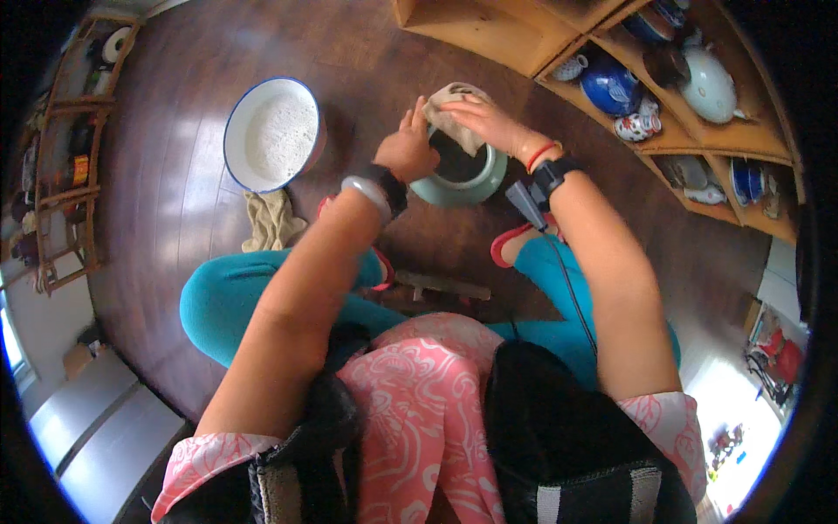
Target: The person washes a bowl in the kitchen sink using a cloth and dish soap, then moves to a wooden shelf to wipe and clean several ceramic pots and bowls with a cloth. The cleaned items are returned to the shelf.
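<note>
A pale green ceramic pot (481,190) with a wide round opening stands on the floor before me. My right hand (491,124) presses a beige cloth (458,134) on the pot's far rim, its fingers stretched over the cloth. At the pot's left side, my left hand (407,150) has its fingers extended up to the cloth's left edge and its thumb near the rim; whether it grips the rim is unclear. Left of the pot, a white enamel basin (237,141) with a blue rim holds foamy water. A second beige cloth (268,219) lies crumpled just below the basin.
Wooden shelves with a blue vase (610,82), a pale teapot (710,85) and other ceramics stand at the upper right. Another wooden shelf unit (98,147) is at the far left. A black cable (569,281) hangs from my right wrist device.
</note>
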`<state>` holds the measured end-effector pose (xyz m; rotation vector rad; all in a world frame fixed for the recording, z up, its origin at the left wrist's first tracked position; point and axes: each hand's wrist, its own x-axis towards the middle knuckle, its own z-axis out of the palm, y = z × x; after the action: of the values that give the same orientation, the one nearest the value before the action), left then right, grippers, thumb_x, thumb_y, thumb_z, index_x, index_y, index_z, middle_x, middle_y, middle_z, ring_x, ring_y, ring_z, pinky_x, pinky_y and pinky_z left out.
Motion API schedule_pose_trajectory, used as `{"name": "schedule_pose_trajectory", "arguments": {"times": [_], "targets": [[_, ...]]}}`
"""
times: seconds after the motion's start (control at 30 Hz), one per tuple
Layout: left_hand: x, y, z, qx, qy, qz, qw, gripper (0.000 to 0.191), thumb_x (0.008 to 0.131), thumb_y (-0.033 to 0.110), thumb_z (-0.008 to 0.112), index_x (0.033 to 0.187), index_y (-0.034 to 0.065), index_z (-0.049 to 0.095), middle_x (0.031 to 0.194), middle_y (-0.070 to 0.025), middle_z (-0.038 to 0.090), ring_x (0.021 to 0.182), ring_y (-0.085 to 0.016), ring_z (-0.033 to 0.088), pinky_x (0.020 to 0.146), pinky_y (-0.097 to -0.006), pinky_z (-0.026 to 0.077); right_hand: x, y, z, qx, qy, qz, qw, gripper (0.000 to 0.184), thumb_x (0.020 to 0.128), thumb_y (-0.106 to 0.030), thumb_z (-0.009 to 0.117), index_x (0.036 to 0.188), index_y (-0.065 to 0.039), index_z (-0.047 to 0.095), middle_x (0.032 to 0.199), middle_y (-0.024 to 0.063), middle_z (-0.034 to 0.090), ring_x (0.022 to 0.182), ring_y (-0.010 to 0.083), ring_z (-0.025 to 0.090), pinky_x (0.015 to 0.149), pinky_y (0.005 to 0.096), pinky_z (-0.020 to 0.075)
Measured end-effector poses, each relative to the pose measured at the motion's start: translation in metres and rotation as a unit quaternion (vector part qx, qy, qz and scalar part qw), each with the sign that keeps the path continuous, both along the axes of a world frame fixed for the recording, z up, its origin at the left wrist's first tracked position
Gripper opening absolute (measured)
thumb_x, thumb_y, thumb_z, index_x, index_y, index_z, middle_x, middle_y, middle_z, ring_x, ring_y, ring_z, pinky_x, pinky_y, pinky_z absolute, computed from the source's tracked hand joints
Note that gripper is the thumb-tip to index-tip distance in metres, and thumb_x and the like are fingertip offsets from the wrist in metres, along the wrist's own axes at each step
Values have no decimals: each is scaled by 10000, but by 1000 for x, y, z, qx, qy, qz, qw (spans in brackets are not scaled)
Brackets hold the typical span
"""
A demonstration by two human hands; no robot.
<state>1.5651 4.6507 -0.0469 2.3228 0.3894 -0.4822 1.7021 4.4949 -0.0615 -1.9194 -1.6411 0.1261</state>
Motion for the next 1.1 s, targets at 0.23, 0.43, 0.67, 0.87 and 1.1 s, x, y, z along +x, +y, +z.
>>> {"name": "schedule_pose_trajectory", "arguments": {"times": [0.23, 0.43, 0.67, 0.87, 1.1], "targets": [[1, -8, -24, -117, 13, 157, 981, 995, 834, 278, 593, 1458, -72, -98, 1483, -410, 7, 1368, -507, 250, 1120, -409, 301, 11, 73, 11, -237, 90, 189, 949, 232, 896, -163, 491, 1006, -13, 630, 1133, 148, 628, 1024, 327, 574, 902, 389, 462], [-3, -21, -13, -59, 38, 203, 977, 961, 834, 218, 593, 1463, -64, -77, 1484, -392, 84, 1293, -512, 373, 1073, -434, 372, 40, 26, 14, -268, 462, -21, 845, 359, 973, -293, 489, 1169, -14, 600, 1140, 81, 639, 1049, 198, 587, 930, 337, 460], [4, -20, 4, -147, 107, 262, 948, 855, 844, 240, 594, 1492, 49, 69, 1444, -317, 242, 1222, -511, 444, 1037, -483, 406, -74, -64, -8, 83, 846, -320, 417, 563, 964, -534, 441, 1296, -87, 527, 1284, 54, 555, 1107, 182, 550, 938, 383, 475], [6, -12, -5, -85, 112, 195, 971, 817, 828, 257, 585, 1477, 53, 133, 1419, -329, 285, 1233, -501, 438, 1036, -485, 398, -185, -24, -54, 289, 861, -336, 248, 587, 924, -621, 379, 1313, -195, 492, 1357, 29, 476, 1197, 251, 500, 937, 473, 465], [6, -16, -9, -134, 122, 261, 948, 764, 827, 264, 592, 1429, 36, 181, 1397, -325, 308, 1223, -510, 436, 981, -484, 454, -127, -43, -3, 199, 857, -346, 326, 514, 973, -474, 338, 1321, -118, 467, 1328, 95, 494, 1207, 286, 496, 970, 532, 430]]}}
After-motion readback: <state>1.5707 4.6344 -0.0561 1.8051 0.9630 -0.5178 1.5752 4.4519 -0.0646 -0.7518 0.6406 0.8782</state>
